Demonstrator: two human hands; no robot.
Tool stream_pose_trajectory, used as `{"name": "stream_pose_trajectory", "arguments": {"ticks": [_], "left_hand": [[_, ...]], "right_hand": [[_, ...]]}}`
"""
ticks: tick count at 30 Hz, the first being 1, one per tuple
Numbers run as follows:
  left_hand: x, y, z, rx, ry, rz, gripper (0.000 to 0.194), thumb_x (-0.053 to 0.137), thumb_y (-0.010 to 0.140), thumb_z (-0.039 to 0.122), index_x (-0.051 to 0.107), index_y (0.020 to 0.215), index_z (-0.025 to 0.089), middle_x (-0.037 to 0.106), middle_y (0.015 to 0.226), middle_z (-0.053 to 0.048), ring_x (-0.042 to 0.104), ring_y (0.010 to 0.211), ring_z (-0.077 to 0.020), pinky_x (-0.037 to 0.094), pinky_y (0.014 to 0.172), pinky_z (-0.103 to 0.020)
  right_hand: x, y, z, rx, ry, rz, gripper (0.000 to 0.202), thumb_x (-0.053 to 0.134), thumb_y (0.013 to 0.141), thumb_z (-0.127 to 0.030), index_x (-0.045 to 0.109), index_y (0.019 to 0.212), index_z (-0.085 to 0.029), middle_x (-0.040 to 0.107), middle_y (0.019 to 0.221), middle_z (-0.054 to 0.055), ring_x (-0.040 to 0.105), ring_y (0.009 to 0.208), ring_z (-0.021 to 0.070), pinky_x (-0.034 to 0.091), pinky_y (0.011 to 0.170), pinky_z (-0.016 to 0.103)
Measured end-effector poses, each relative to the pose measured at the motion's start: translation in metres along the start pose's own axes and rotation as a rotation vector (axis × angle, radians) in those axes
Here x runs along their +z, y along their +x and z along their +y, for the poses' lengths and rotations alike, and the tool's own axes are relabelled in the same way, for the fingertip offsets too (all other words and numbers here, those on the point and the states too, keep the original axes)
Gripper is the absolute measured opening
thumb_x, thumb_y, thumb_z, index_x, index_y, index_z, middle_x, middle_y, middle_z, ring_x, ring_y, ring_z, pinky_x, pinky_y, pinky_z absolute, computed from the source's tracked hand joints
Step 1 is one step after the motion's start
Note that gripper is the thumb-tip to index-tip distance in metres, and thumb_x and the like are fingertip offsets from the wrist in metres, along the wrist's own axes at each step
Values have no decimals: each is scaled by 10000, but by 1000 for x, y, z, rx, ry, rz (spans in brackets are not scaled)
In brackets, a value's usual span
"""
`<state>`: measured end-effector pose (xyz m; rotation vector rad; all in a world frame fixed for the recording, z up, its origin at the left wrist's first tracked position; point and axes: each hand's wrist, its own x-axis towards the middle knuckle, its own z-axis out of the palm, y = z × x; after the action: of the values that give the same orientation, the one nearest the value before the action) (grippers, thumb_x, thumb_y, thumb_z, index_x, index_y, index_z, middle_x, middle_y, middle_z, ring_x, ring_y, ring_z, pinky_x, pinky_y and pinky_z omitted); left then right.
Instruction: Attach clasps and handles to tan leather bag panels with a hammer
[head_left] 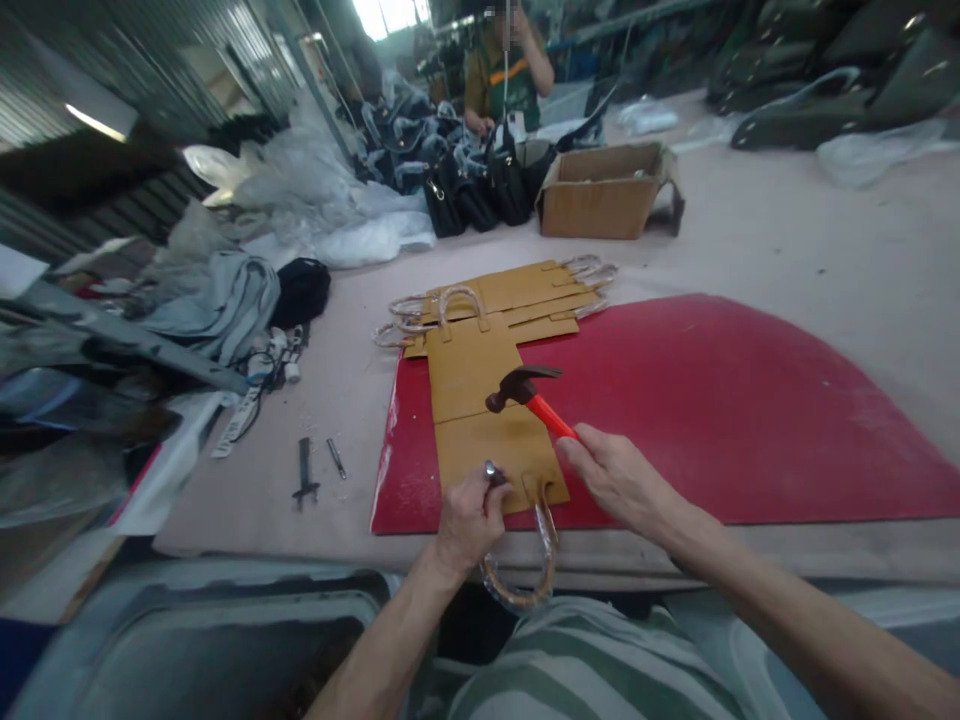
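My right hand (611,470) is wrapped round the orange handle of a claw hammer (529,385), whose dark head is raised over a tan bag panel (480,375). Upright on that panel, near its front end, stands a metal punch (493,472), pinched in the fingers of my left hand (469,520). A plastic-wrapped handle (525,590) is attached at the panel's near end and hangs over the table edge. Another wrapped handle (461,298) curves up at its far end. Beneath the panel lies a red mat (675,420). The punch's lower tip is hidden by my fingers.
More tan panels (525,285) with wrapped handles lie stacked behind. Left of the mat are a small metal tool (305,470) and a thin metal rod (337,459). Black bags (476,190), a cardboard box (600,200) and a person (510,70) are at the back.
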<state>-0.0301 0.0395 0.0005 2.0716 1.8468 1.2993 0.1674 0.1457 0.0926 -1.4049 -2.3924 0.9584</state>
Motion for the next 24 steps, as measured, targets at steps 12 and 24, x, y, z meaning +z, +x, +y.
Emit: {"name": "stream_pose_trajectory", "arguments": {"ticks": [12,24], "left_hand": [[4,2,1,-33,16,-2,104,530,893,135,613,926,188,722,790,-54,717,727,-192,544,640,-256],[7,-3,6,18,18,59,136,493,975,206,628,955,204,710,812,-24,700,714,-165,558,628,-254]], "right_hand": [[-50,-70,-39,-648,-565,346,263,341,1059,-275,433,817,-233,481,531,-48,426,357,141,164,439,325],[-47,-75,-33,-422,-450,243,276,331,1039,-232,542,866,-190,573,634,25,456,475,140,257,460,273]]}}
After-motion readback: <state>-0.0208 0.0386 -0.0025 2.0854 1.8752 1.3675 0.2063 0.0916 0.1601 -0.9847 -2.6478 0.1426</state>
